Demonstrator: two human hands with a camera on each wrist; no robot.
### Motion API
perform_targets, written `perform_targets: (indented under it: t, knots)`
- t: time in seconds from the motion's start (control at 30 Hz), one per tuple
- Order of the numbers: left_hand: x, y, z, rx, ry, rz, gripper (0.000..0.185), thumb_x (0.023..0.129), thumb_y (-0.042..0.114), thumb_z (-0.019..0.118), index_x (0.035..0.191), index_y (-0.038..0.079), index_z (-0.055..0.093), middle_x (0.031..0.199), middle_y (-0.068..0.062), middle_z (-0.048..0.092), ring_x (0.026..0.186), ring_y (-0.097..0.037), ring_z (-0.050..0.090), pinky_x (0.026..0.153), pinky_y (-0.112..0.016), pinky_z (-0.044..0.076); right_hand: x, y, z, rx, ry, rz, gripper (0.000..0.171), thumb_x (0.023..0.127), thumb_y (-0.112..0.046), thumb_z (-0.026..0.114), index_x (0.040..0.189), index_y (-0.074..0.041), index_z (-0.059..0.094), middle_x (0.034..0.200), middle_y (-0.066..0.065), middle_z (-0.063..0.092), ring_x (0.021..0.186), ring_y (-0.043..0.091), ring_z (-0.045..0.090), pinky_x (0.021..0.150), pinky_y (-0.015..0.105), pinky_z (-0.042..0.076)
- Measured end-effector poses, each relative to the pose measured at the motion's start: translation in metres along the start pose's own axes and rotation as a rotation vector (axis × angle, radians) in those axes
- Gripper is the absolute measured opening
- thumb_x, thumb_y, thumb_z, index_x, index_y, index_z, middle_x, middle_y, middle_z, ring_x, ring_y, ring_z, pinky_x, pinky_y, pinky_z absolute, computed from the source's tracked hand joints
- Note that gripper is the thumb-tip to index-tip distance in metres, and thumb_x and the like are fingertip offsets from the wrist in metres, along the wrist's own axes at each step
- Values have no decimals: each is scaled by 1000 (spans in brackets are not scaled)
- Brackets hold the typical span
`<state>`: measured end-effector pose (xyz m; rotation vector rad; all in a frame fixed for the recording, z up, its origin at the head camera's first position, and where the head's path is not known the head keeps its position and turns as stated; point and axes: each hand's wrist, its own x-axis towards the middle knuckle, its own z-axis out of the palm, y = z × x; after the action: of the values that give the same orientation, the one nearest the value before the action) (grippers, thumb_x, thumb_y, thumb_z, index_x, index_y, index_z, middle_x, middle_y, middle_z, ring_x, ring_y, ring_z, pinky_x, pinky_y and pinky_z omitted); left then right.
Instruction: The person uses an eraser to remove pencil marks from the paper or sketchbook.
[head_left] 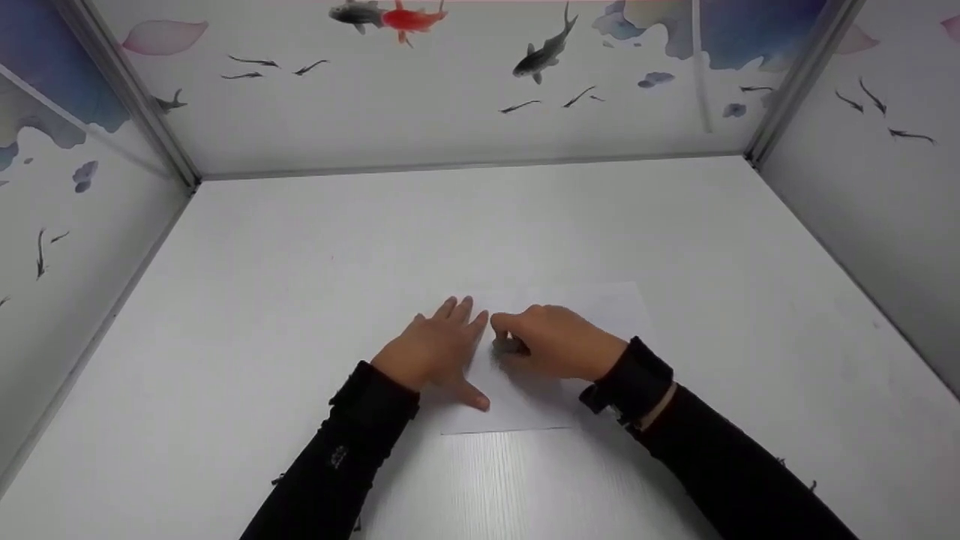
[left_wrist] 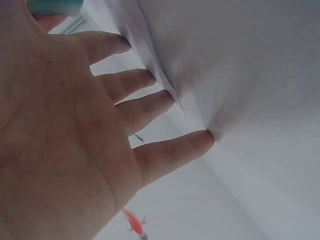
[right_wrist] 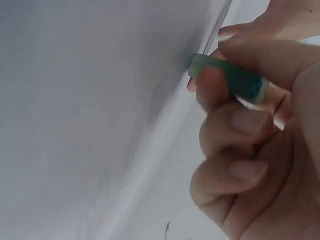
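Note:
A white sheet of paper lies on the white table in front of me. My left hand rests flat with straight, spread fingers on the sheet's left edge; in the left wrist view its fingertips press the paper. Just to the right, my right hand pinches a small green eraser between thumb and fingers, its tip against the paper. In the head view the eraser shows only as a small dark spot under the fingers. The two hands almost touch.
Panels printed with fish and petals wall in the table at the back, left and right. Bare tabletop stretches behind the sheet and to both sides. Dark sleeves cover both forearms.

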<state>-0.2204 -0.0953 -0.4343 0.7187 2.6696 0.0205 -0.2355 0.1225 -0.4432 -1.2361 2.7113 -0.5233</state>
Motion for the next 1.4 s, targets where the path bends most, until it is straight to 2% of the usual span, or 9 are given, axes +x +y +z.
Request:
perform_targets:
  t: [0.1,0.23,0.4,0.57,0.73,0.9,1.07,1.2,1.4]
  knots:
    - [0,0,-1,-5,0,5,130,77,73,85,172,12,21,178,-18,13,164,-38,11,122,-66,31,-1,0,0,31,-11,-8,12,98,-13,78,99,-14,66,79,-3,70,70,9,63,68,30,54]
    - [-1,1,-3,-11,-14,1,129,77,72,85,172,12,20,178,-18,12,164,-37,10,123,-66,30,0,2,2,-66,84,10,14,96,-10,78,96,-12,65,69,-3,63,63,10,56,62,31,51]
    - [0,1,-3,-4,-28,-6,130,77,72,85,172,12,20,178,-18,11,165,-37,10,122,-67,30,0,1,1,24,2,-8,11,98,-12,77,99,-13,66,78,-3,69,70,9,61,68,31,53]
    - [-1,1,-3,-3,-28,-7,130,77,72,85,172,12,20,178,-18,12,164,-37,10,123,-66,30,1,2,0,-63,58,24,14,96,-11,78,93,-14,65,70,-4,64,64,9,55,62,31,50]
    - [-1,1,-3,7,-30,-9,130,78,73,84,172,11,19,178,-18,11,164,-37,10,122,-66,31,2,0,1,-9,19,-33,12,98,-14,77,93,-14,66,77,-3,70,70,9,63,68,30,54]
    - [1,0,-2,0,-30,-7,129,78,72,84,172,12,19,178,-17,11,165,-37,10,123,-65,30,1,0,1,-100,111,-3,16,96,-10,78,88,-14,65,67,-3,62,62,10,55,61,32,51]
    - [2,0,-2,4,-34,-8,130,77,73,85,172,12,19,178,-17,11,165,-36,9,123,-65,30,2,-3,2,-8,49,-38,9,97,-13,78,93,-14,70,78,-2,72,70,9,65,68,31,55]
    - [1,0,-3,-12,-30,-4,130,77,72,85,172,12,19,178,-17,11,165,-37,9,123,-66,29,0,-1,1,-41,94,-6,12,98,-14,77,91,-14,68,71,-3,68,64,10,61,63,32,53]
    - [-1,1,-3,-20,-10,1,128,77,70,86,172,12,22,178,-18,13,164,-38,11,123,-66,30,-1,0,0,19,47,-23,8,98,-16,78,95,-14,71,79,-3,73,70,8,66,67,31,55]
